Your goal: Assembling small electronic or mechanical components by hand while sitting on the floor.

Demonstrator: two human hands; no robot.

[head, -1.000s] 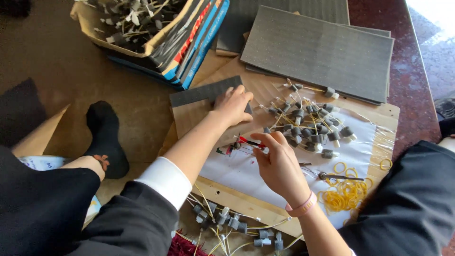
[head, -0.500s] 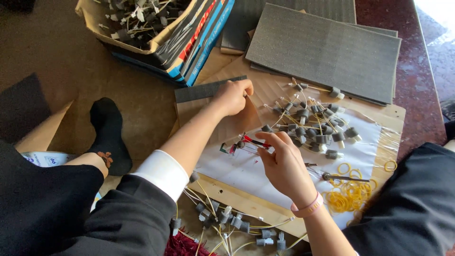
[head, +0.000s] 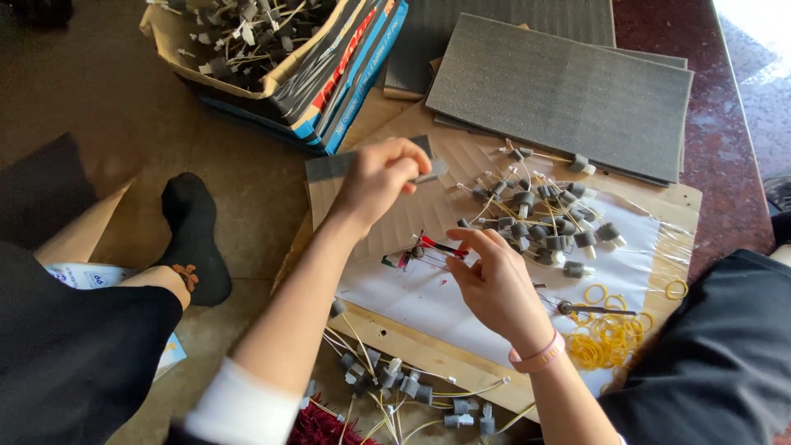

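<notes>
Two bare hands work over a cardboard sheet (head: 659, 206) on the floor. The left hand (head: 381, 177) is raised, wrist bent, its fingers pinched shut on a small grey foam piece (head: 431, 170) that sticks out to the right of the fingertips. The right hand (head: 494, 280) lies lower, palm down, its fingers partly curled; whether they grip anything cannot be told. A pile of grey-capped wire parts (head: 548, 218) lies just beyond it, with yellow rubber bands (head: 606, 338) to its right.

Grey ribbed foam sheets (head: 560, 91), yellow rubber bands (head: 606, 339), a pink wristband (head: 537, 357), a black sock (head: 194, 239)
</notes>
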